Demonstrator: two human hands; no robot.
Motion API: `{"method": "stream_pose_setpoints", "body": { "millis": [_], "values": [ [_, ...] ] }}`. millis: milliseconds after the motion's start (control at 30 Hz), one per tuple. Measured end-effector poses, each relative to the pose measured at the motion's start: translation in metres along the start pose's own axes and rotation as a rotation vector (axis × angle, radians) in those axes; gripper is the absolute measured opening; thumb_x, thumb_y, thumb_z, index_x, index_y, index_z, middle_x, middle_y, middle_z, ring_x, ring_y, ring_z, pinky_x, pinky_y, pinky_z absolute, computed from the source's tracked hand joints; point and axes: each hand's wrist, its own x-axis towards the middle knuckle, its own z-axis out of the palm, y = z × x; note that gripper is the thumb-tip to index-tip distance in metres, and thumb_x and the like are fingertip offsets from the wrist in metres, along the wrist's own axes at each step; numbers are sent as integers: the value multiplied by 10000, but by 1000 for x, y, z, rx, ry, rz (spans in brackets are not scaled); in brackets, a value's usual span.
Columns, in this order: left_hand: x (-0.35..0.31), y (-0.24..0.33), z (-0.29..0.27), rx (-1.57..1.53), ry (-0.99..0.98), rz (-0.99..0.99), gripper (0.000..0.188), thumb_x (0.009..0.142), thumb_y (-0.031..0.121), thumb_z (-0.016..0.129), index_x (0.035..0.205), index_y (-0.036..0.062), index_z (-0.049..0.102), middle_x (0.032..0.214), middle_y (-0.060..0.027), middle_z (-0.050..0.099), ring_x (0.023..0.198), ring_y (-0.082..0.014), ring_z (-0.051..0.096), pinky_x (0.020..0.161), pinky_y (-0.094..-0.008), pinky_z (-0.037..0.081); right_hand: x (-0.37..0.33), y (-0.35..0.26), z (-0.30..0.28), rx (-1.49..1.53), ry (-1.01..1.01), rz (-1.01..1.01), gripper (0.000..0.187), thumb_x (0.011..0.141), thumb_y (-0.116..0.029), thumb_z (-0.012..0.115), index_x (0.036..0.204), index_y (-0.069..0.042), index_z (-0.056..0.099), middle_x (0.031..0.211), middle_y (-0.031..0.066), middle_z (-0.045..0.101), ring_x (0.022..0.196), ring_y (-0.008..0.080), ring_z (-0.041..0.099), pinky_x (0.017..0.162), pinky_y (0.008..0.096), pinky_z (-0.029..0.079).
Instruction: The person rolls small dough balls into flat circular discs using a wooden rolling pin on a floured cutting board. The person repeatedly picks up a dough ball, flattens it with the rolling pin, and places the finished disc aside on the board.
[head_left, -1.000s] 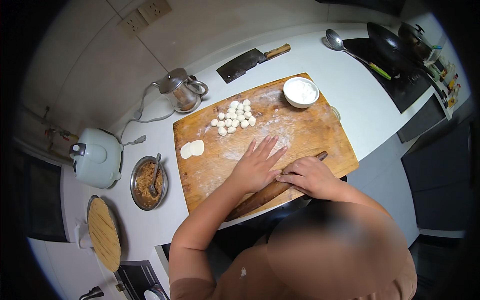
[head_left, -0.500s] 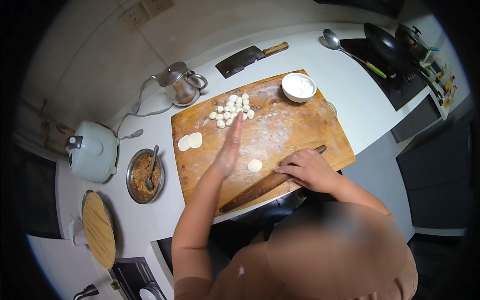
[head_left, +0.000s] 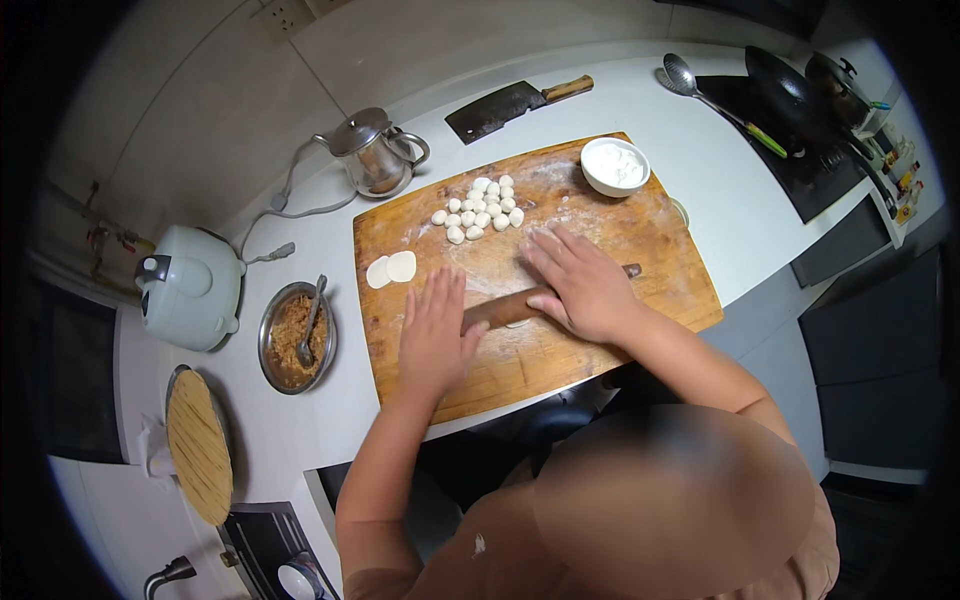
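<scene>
A dark wooden rolling pin lies slantwise on the floured wooden board. My left hand rests palm down over its left end, fingers stretched out. Over its right part lies my right hand, flat, with the pin's tip sticking out beyond it. Beneath the pin, between my hands, the edge of a small dough disc shows; the rest is covered. Several dough balls sit clustered at the back of the board. Left of them, two flattened dough wrappers overlap slightly.
A white bowl of flour stands on the board's far right corner. Behind the board are a cleaver and a metal kettle. On the left are a metal bowl of filling with a spoon, a rice cooker and a round slatted tray.
My left hand has come down from beside the dough balls onto the pin's left end. The pin has moved away from the near edge, over the dough disc, and my right hand has flattened on it.
</scene>
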Motion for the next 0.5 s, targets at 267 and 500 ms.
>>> {"method": "stream_pose_setpoints", "body": {
  "millis": [267,500],
  "values": [
    [-22,15,-13,9,-150,48,788,911,352,638,1530,17,284,1598,-191,273,1481,-330,268,1213,-495,168,-34,-10,-6,112,-2,-27,711,875,-427,654,1398,22,478,1404,203,523,1351,396,445,1109,477,357],
    [15,-13,0,17,-49,-30,674,958,297,550,1522,22,303,1588,-179,299,1482,-313,268,1215,-469,182,8,3,11,31,0,26,666,946,-473,546,1397,13,482,1434,201,501,1375,386,417,1131,475,338]
  ]
}}
